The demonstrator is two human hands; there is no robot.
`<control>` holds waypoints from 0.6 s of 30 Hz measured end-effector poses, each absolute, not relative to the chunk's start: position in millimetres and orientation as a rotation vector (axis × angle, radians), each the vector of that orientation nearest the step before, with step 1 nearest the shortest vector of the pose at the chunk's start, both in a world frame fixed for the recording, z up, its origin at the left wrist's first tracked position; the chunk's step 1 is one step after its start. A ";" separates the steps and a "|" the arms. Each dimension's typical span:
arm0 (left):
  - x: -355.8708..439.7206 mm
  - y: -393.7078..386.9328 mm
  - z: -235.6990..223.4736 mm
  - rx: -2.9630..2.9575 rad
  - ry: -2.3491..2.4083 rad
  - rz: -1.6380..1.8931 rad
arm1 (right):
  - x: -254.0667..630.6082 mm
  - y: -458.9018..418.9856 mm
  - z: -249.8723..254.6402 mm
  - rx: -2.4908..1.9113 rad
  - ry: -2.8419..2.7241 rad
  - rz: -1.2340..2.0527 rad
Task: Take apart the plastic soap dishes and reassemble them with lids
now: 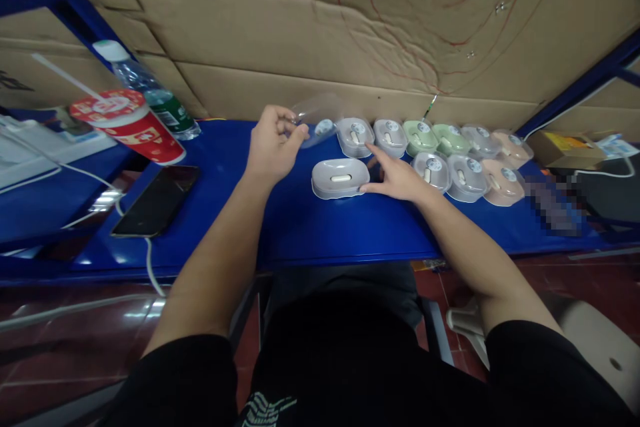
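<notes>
My left hand is raised over the blue shelf and pinches a clear plastic lid by its edge. Just below and right of it lies a grey lidless soap box with a slot in its middle. My right hand rests flat on the shelf, fingers stretched out, its thumb side touching the right end of that box and its forefinger pointing at a lidded box. Two rows of several lidded boxes in grey, green and pink run to the right.
A red paper cup with a straw and a water bottle stand at the left. A black phone on a white cable lies near the shelf's front edge. Cardboard covers the back wall. A yellow box sits far right.
</notes>
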State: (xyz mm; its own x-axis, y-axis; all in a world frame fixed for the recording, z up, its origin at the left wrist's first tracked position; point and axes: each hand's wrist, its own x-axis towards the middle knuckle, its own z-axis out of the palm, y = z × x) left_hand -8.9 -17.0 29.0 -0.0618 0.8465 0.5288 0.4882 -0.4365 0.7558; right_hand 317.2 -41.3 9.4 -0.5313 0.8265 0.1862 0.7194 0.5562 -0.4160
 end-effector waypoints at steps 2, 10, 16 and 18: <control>0.4 -19.6 26.6 1.845 1.242 1.449 | 315.4 -42.1 11.2 -1.266 -2.334 0.329; 24.3 -44.1 40.9 1.832 1.387 0.898 | 316.8 -43.7 15.5 -1.151 -2.286 0.205; 26.2 -58.1 51.8 2.175 1.781 0.552 | 322.9 -38.6 8.9 -1.092 -2.359 0.252; 25.8 -59.7 52.4 2.207 1.826 0.409 | 323.1 -37.3 6.8 -1.093 -2.390 0.269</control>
